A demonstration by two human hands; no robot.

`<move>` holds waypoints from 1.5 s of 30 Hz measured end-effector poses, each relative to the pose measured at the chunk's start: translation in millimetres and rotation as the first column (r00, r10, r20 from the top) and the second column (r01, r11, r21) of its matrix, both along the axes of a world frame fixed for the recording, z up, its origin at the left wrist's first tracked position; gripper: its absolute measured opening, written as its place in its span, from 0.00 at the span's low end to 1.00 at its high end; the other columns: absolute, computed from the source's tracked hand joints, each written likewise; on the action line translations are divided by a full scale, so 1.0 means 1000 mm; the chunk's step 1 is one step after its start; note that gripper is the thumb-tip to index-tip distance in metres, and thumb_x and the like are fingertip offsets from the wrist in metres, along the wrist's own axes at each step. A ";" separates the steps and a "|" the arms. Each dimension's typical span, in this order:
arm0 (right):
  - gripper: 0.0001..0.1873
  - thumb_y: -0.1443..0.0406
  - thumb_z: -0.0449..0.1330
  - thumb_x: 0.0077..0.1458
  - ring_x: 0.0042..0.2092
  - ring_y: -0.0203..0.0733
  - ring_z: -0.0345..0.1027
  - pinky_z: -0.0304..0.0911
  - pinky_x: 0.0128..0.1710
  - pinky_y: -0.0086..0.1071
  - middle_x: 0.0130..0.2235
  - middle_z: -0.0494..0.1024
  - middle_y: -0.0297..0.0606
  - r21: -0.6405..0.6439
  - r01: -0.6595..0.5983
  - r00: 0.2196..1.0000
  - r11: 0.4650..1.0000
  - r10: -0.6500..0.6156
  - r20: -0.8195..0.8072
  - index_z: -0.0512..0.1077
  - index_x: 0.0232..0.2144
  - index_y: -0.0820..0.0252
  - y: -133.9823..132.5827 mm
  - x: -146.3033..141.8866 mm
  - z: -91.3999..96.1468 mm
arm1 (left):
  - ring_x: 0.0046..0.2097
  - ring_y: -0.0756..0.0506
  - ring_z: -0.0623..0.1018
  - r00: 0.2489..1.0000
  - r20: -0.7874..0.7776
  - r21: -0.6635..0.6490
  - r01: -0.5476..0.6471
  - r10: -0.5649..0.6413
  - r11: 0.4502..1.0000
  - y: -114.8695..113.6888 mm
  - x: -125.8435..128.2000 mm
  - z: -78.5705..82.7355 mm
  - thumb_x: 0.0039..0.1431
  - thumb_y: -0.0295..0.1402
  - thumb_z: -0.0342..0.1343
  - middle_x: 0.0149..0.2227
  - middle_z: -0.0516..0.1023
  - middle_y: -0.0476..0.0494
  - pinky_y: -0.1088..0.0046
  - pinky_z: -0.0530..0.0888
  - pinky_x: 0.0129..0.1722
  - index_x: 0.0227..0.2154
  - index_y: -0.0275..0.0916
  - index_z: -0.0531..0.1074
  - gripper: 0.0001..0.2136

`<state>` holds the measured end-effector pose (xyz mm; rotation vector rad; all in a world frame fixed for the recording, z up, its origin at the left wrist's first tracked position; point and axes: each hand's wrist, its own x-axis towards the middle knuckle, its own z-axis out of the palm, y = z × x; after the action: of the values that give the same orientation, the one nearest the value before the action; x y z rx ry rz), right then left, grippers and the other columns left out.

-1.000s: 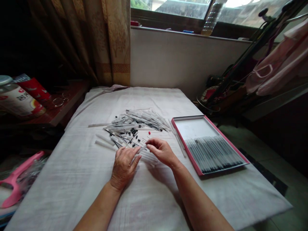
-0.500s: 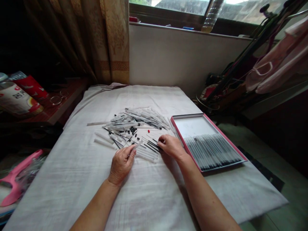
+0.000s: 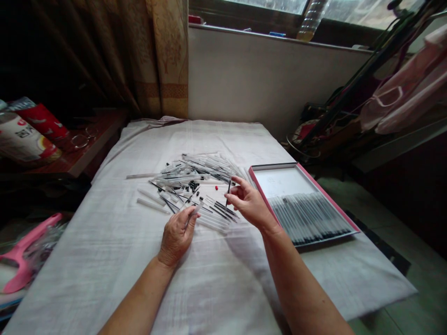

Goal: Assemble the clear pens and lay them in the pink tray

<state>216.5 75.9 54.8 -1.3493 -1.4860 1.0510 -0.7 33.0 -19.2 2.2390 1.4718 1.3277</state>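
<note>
My left hand (image 3: 179,233) is closed around a translucent pen barrel (image 3: 198,208), whose end sticks out past the thumb. Between the thumb and fingers of my right hand (image 3: 248,203) stands a dark pen refill (image 3: 228,190), held nearly upright above the cloth. Below it several black refills (image 3: 223,210) lie side by side, close to a row of clear barrels (image 3: 213,222). Behind both hands spreads a loose pile of barrels and refills (image 3: 209,167). Small black caps (image 3: 192,186) and one red piece (image 3: 216,188) lie in front of the pile.
A shallow pink-edged box (image 3: 275,179) holding a row of pens (image 3: 310,216) sits to the right on the white cloth (image 3: 115,242). At the left are a wooden table with a labelled jar (image 3: 26,139) and a pink plastic object (image 3: 24,265).
My right hand has lifted a dark refill from the row on the cloth and turned it upright. The left hand stays in place with the barrel. The view has tilted slightly downward.
</note>
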 end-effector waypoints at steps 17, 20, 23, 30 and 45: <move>0.16 0.56 0.66 0.46 0.31 0.36 0.73 0.68 0.26 0.26 0.29 0.75 0.32 0.022 0.046 0.897 0.999 -0.031 -0.442 0.71 0.34 0.58 -0.011 -0.048 0.004 | 0.38 0.46 0.82 1.000 0.011 -0.059 0.014 -0.013 0.998 -0.002 0.001 0.003 0.66 0.37 0.48 0.38 0.82 0.43 0.71 0.77 0.42 0.46 0.41 0.70 0.11; 0.14 0.55 0.65 0.47 0.32 0.37 0.72 0.68 0.29 0.28 0.30 0.77 0.34 0.020 0.020 0.904 1.000 -0.009 -0.427 0.72 0.32 0.58 -0.013 -0.052 -0.001 | 0.39 0.45 0.82 1.000 -0.012 -0.008 -0.020 0.020 1.000 -0.002 0.000 0.005 0.66 0.36 0.48 0.38 0.82 0.42 0.70 0.77 0.42 0.46 0.40 0.71 0.11; 0.13 0.56 0.64 0.47 0.34 0.38 0.72 0.68 0.32 0.30 0.32 0.78 0.36 0.037 0.024 0.909 0.999 -0.006 -0.418 0.74 0.31 0.59 -0.013 -0.056 -0.006 | 0.41 0.45 0.81 0.997 -0.028 0.077 -0.074 0.077 0.994 0.001 -0.004 0.005 0.65 0.35 0.50 0.40 0.82 0.41 0.69 0.76 0.43 0.46 0.40 0.73 0.11; 0.11 0.58 0.63 0.49 0.33 0.37 0.71 0.68 0.32 0.30 0.32 0.78 0.36 0.034 -0.086 0.937 0.996 0.092 -0.337 0.77 0.32 0.58 -0.010 -0.067 -0.014 | 0.43 0.44 0.79 0.988 -0.083 0.177 -0.117 0.133 0.977 0.003 -0.006 0.009 0.65 0.32 0.51 0.41 0.81 0.41 0.68 0.74 0.44 0.47 0.39 0.72 0.10; 0.16 0.69 0.53 0.57 0.45 0.45 0.74 0.64 0.50 0.37 0.45 0.80 0.45 0.112 0.222 0.725 0.969 -0.241 0.645 0.78 0.43 0.61 0.042 0.014 -0.034 | 0.42 0.45 0.78 0.970 0.000 0.285 -0.232 0.242 0.930 0.006 -0.024 0.015 0.64 0.29 0.52 0.40 0.79 0.42 0.66 0.72 0.45 0.47 0.42 0.72 0.10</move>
<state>230.3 117.5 21.1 -1.9532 -1.7407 0.3849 -24.3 39.4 -4.7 2.3174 1.7060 1.6770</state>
